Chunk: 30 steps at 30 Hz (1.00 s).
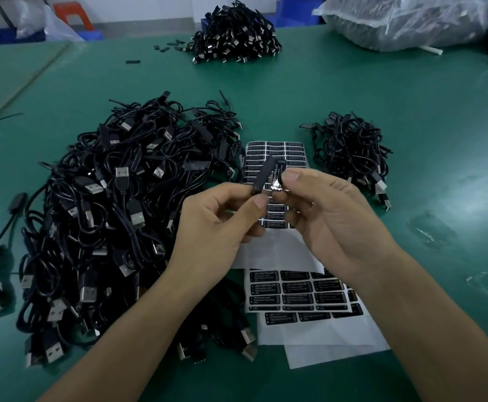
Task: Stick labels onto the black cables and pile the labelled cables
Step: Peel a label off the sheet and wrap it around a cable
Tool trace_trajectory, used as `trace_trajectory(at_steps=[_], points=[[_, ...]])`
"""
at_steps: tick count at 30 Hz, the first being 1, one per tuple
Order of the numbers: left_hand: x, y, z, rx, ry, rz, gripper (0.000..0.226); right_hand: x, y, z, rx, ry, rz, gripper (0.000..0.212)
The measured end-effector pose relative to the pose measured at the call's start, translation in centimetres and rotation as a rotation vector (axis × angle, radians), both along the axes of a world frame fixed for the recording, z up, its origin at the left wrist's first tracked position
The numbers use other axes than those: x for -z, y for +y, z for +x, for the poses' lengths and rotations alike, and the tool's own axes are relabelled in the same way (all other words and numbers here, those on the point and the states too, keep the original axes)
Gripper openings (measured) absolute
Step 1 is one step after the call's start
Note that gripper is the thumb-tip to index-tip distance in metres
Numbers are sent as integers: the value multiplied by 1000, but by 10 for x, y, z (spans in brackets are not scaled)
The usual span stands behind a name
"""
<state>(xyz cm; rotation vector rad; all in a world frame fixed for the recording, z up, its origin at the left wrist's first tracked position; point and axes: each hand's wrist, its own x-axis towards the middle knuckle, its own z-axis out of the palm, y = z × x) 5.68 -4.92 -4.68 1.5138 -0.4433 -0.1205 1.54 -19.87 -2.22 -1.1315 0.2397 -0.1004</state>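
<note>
Your desk [353,91]: green, matt, smooth. Piled cables [115,198]: matt black rubbery sheath; plugs [122,173] bright bare metal. Cable end [263,177] you hold: matt black plastic. Label [276,185] you pinch: glossy film. Label sheets [295,288]: white paper backing. Bag [411,21]: clear, crinkled, glossy plastic.

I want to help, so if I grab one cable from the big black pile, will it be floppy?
Probably floppy: the thin cords in the big pile lie in loose loops. Likely tangled too, since loops cross each other, so neighbours may lift along. Only the metal plugs look stiff.
</note>
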Motion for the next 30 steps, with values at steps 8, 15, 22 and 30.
trace_trajectory(at_steps=[8, 15, 22, 30], points=[[0, 1, -2, -71, 59, -27, 11, 0, 1, -2, -26, -67, 10, 11], [0, 0, -4, -19, -9, 27, 16, 3, 5, -1, 10, -70, -68, 13], [0, 1, -3, -5, -46, 7, 16, 5, 6, 0, 42, -74, -148, 16], [0, 2, -1, 49, 220, -116, 2, 13, 8, 1, 60, -125, -224, 17]])
